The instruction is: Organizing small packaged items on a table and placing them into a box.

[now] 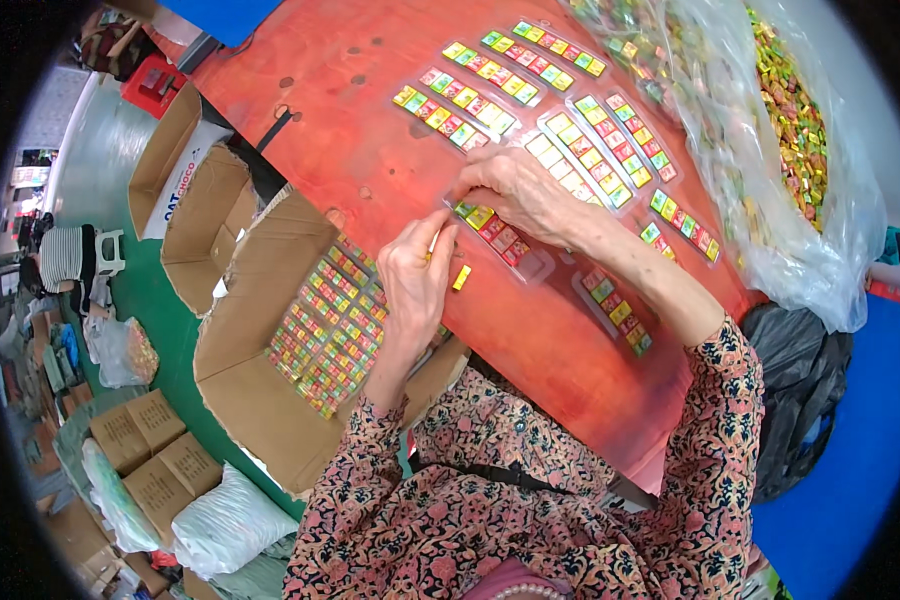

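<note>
I see the left hand (417,268) pinching a yellow piece (432,246); the right hand (532,192), grip unclear, could bump the clear tray (538,267) askew

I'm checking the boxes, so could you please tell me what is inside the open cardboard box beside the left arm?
Rows of small colourful pieces show inside the box; the left arm covers part, and anything underneath is hidden.

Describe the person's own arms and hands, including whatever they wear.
The left hand and right hand are ungloved. The left sleeve and right sleeve have matching pink, dark and cream floral patterns, stopping short of the wrists.
</note>
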The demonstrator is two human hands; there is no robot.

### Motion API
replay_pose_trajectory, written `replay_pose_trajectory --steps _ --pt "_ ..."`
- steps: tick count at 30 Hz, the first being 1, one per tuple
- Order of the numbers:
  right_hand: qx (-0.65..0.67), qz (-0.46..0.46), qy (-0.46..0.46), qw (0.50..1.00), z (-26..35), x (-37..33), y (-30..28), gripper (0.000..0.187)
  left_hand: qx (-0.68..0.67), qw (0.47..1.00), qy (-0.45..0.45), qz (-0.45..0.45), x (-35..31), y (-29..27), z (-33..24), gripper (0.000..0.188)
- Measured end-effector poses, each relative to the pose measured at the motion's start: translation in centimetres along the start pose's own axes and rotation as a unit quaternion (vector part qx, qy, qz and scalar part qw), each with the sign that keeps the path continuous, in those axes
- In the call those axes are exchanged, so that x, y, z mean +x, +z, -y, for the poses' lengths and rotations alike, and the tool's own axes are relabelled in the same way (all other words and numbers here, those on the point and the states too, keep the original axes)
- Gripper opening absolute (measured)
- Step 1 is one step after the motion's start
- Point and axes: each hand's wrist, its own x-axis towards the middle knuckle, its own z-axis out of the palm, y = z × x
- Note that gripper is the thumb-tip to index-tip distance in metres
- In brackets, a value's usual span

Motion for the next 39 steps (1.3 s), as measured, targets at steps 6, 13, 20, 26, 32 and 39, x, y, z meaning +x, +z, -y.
replay_pose_trajectory --steps 6,13,20,26,32,39 --pt "-0.090 0.006 0.004 0.996 0.8 -0.4 0.1 0.010 0.038 0.998 0.049 -0.013 0.1 0.2 0.2 0.017" --pt "-0.055 -0.038 -0.003 0.998 0.4 -0.8 -0.2 0.011 0.034 0.998 0.058 -0.018 0.1 0.4 0.5 0.018" --pt "-0.088 -0.081 0.048 0.992 0.9 -3.5 0.0 0.010 0.023 0.997 0.072 -0.002 0.5 0.3 0.5 0.019" --pt "-0.104 -0.112 0.060 0.986 1.8 -4.1 1.1 0.011 0.059 0.995 0.072 0.033 1.0 0.5 0.6 0.018" --pt "-0.235 -0.078 0.198 0.948 4.7 -3.2 1.9 0.010 0.080 0.993 0.084 0.032 1.1 0.7 0.7 0.018" --pt "-0.257 -0.136 0.194 0.937 5.7 -3.8 2.6 0.010 0.064 0.994 0.082 0.032 1.2 0.7 0.4 0.017"
